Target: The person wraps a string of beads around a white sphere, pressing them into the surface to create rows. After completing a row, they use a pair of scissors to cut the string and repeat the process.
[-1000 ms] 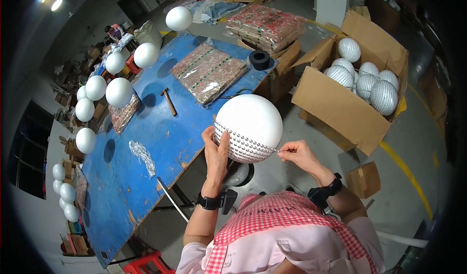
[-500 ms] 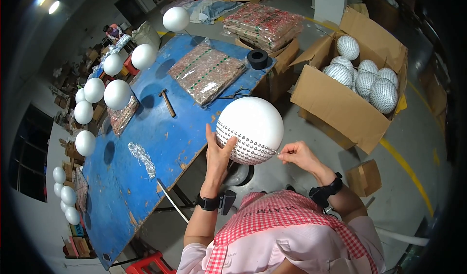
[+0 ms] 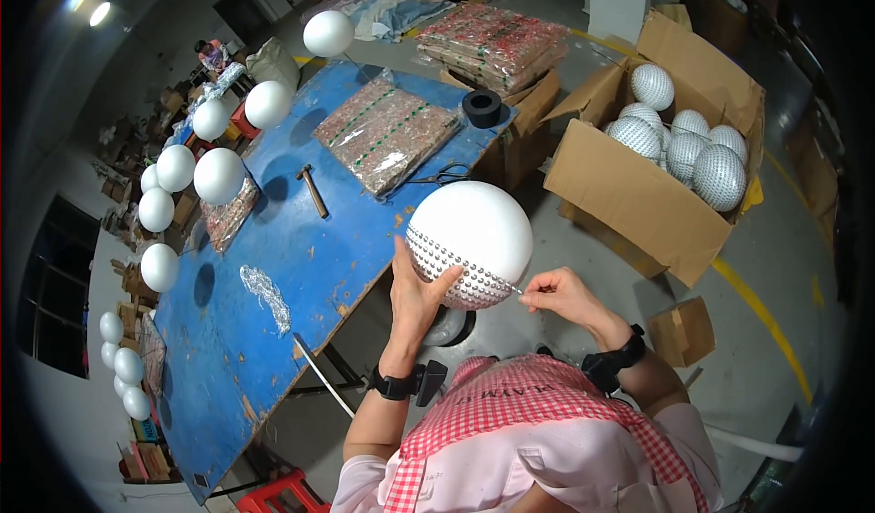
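A large white ball (image 3: 472, 226) is in front of me, just off the table's right edge. Rows of silver beads (image 3: 460, 281) wrap its lower part; the upper part is bare white. My left hand (image 3: 416, 302) grips the ball at its lower left, thumb lying over the beaded rows. At the ball's lower right, my right hand (image 3: 563, 296) pinches the end of a thin bead strand (image 3: 517, 290) between thumb and fingertips, held out from the surface. The ball's underside is hidden.
The blue table (image 3: 273, 267) carries a hammer (image 3: 313, 192), scissors (image 3: 444, 177), a black tape roll (image 3: 482, 107), a silver strand pile (image 3: 265, 297) and a bagged bead pack (image 3: 387, 135). White balls (image 3: 219, 176) stand along its far left. A carton (image 3: 629, 208) at right holds beaded balls (image 3: 718, 178).
My left thumb has shifted right across the beads, and the left hand has turned slightly. The right hand keeps its pinch, barely moved.
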`<action>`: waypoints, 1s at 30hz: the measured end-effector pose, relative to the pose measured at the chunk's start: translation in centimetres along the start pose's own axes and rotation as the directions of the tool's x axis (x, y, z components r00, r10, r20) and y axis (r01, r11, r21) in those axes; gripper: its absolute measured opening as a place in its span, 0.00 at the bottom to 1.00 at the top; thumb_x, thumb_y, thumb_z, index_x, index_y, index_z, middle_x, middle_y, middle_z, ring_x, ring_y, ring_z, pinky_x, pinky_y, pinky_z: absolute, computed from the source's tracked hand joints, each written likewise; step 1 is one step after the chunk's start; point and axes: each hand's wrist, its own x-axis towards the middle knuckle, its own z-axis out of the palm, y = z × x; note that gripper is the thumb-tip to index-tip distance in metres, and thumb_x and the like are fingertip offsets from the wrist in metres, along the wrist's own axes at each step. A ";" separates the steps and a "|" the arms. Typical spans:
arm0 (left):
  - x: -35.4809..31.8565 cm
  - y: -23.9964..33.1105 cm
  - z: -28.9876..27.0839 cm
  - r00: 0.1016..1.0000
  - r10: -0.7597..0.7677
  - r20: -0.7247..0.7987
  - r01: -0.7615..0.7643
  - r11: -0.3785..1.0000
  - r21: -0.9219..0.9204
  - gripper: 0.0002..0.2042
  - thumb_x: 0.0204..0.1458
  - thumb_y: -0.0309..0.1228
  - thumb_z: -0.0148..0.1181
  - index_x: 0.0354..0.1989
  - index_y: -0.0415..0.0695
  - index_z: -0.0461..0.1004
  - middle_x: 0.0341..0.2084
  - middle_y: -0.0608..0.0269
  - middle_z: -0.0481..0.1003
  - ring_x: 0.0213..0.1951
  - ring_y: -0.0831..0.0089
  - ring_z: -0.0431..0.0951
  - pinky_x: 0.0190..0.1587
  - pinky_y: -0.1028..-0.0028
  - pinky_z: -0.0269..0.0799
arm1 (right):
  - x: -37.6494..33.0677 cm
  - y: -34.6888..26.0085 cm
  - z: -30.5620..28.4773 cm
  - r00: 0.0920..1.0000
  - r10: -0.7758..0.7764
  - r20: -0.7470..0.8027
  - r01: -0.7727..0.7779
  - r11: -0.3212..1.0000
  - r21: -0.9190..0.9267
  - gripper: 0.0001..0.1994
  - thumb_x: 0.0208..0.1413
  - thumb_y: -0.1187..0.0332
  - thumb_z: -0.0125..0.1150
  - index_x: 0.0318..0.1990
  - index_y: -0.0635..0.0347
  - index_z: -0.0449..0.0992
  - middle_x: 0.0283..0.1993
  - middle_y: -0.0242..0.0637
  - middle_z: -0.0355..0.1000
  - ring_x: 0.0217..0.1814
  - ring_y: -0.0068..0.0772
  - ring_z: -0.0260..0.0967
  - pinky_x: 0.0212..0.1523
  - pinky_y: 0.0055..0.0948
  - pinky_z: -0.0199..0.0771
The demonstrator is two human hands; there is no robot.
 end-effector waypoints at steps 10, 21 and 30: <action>0.2 0.0 0.0 0.992 -0.126 -0.009 0.124 0.985 -0.121 0.41 0.48 0.44 0.67 0.63 0.33 0.53 0.57 0.35 0.62 0.56 0.49 0.68 0.56 0.60 0.66 | 1.1 4.1 -1.3 0.997 -0.008 -0.079 0.007 1.000 -0.013 0.09 0.54 0.68 0.64 0.27 0.65 0.77 0.24 0.28 0.72 0.27 0.16 0.67 0.30 0.18 0.66; 0.0 0.6 0.6 0.990 -0.095 0.106 0.108 0.987 -0.120 0.57 0.38 0.47 0.73 0.67 0.27 0.42 0.63 0.34 0.53 0.64 0.47 0.58 0.64 0.62 0.56 | -0.6 1.1 -1.4 0.999 0.022 0.031 -0.019 0.996 -0.082 0.09 0.53 0.67 0.64 0.26 0.63 0.77 0.22 0.27 0.72 0.26 0.15 0.67 0.30 0.19 0.65; -0.4 0.9 1.0 0.998 -0.055 0.033 0.059 0.989 -0.134 0.52 0.38 0.45 0.74 0.66 0.32 0.47 0.59 0.36 0.59 0.60 0.53 0.65 0.59 0.63 0.64 | -2.2 -0.4 -1.8 0.992 -0.078 0.103 0.089 0.990 -0.105 0.09 0.53 0.66 0.64 0.28 0.62 0.79 0.22 0.27 0.73 0.26 0.14 0.66 0.28 0.20 0.64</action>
